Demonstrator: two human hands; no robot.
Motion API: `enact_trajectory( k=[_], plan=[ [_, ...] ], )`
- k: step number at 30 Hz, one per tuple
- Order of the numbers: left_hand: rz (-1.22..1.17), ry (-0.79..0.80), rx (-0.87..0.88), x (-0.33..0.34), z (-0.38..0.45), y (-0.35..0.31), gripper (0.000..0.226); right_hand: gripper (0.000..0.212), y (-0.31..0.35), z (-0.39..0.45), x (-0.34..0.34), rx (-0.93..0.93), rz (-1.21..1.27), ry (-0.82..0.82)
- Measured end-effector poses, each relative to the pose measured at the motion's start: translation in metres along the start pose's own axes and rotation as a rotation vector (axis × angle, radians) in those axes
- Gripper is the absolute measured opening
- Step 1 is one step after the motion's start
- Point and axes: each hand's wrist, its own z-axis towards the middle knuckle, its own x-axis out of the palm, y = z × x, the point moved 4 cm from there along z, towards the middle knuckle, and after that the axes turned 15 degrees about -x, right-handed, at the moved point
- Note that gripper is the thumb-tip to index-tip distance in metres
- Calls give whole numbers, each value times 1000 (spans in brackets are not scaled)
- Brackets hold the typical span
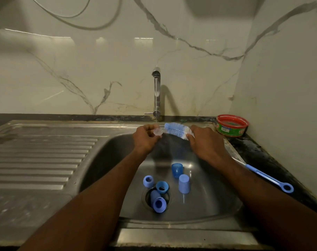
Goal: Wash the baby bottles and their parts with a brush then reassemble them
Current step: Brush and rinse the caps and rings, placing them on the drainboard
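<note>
Head view: left hand [145,136] fingers pinching clear teat [157,132] under tap [156,91]; right hand [206,142] gripping brush [177,130]. Sink [217,205] holding five blue parts [184,183].

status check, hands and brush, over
Left hand pinching clear teat under the tap stream. Right hand gripping bottle brush, bristles at teat. Five blue parts wait in sink; nothing blocking.

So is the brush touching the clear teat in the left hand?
Touching: the head view shows the brush tip meeting the teat pinched by the left hand.
</note>
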Motion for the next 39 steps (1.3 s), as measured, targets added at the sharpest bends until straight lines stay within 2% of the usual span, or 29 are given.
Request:
enact_trajectory(
  k=[6, 8, 11, 14, 17, 20, 24, 26, 29, 33, 39],
  plan=[
    [54, -5, 67, 0, 2, -1, 35, 28, 1, -1, 2, -9, 1, -5],
    [325, -45, 194, -3, 2, -3, 37, 29, 1, 1, 3, -4, 0, -2],
    [943, -31, 401, 2, -5, -7, 37, 28, 1, 0, 2, 1, -5, 7],
    [1120, -44, 395, 3, -8, -11, 32, 29, 2, 0, 0, 0, -24, 45],
    [1033, -100, 413, -1, -8, -8, 36, 28, 1, 1, -6, -8, -69, 26],
    [713, -61, 314, -13, 1, 4, 33, 30, 0, 0, -14, -24, -45, -54],
    [517, 42, 333, -12, 2, -1, 24, 29, 10, -1, -14, -65, -36, -2],
    [498, 90, 388, -6, -2, -5, 22, 28, 14, -2, -13, -92, -79, -15],
    [493, 73, 409, -8, 0, -6, 22, 26, 14, 0, -17, -148, -65, -26],
    [506, 53, 382, -18, 4, -2, 25, 26, 21, 0, -19, -266, -30, 57],
    [590, 160, 562, -15, 0, -9, 29, 28, 23, 2, -31, -274, -160, 126]
  ],
)
